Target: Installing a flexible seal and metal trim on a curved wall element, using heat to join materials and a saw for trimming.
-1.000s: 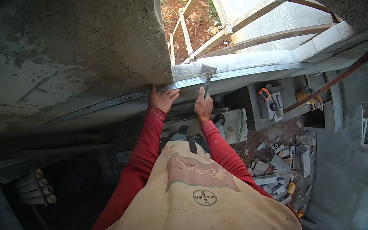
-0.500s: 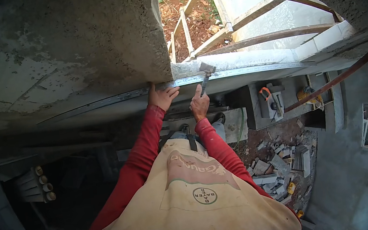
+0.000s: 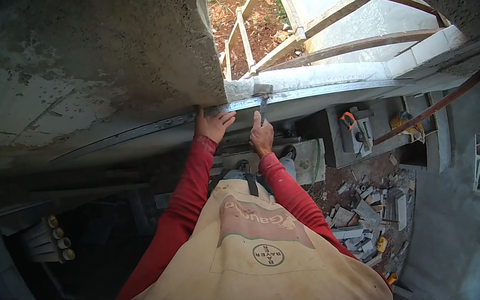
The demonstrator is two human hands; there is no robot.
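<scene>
A long, thin metal straightedge (image 3: 311,92) runs along the wall just below the window ledge (image 3: 340,73), bowed by the lens. Against its middle rests my left hand (image 3: 211,127), fingers spread, one reaching up across the metal and the others along its lower edge. My right hand (image 3: 262,139) is wrapped around the handle of a hammer (image 3: 263,89). The hammer stands head up in front of the straightedge, its grey head at the ledge's near edge. From this view I cannot tell whether the head touches the ledge.
Wooden poles (image 3: 349,7) cross outside the opening. A rough concrete wall (image 3: 109,51) is at the left. To the right, a block-like ledge (image 3: 336,136) carries an orange-handled saw (image 3: 347,121) and a yellow tool (image 3: 405,122). Rubble (image 3: 366,218) lies below; a dark curved bar (image 3: 447,96) slants nearby.
The hammer head has shifted slightly left and down, closer to the straightedge, and the handle is more upright. My left hand keeps its place on the straightedge.
</scene>
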